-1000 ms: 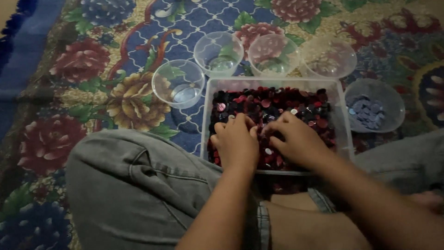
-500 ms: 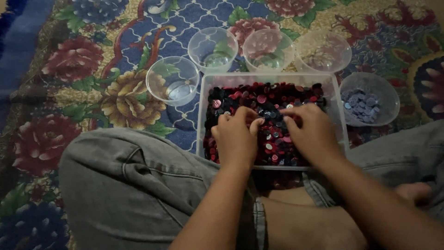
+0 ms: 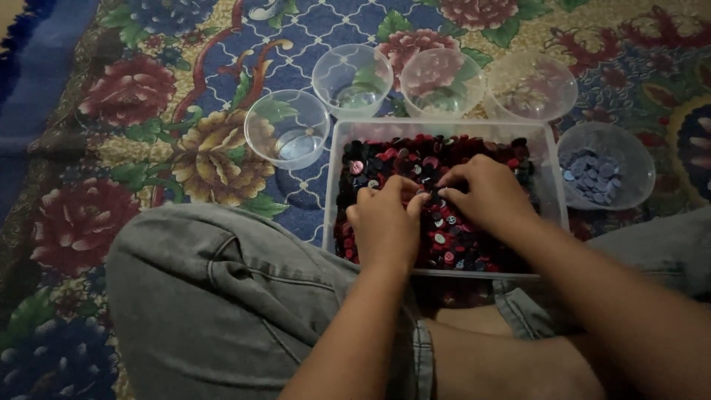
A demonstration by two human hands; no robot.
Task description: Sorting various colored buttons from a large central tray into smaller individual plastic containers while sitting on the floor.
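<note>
Small red, black and dark round buttons (image 3: 474,248) fill the clear rectangular plastic tub (image 3: 552,185) before my knees. My left hand (image 3: 385,226) and right hand (image 3: 489,194) rest palm-down, fingertips curled, pinching among them; what they grip I cannot tell. Clear round plastic bowls (image 3: 287,127) crowd the rim from ten to three o'clock.

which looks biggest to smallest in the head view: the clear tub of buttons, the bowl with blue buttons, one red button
1. Clear tub, widest by far.
2. Bowl with blue buttons, roughly a third of the tub's width, though slightly farther from the camera.
3. A single red button, tiny.
</note>
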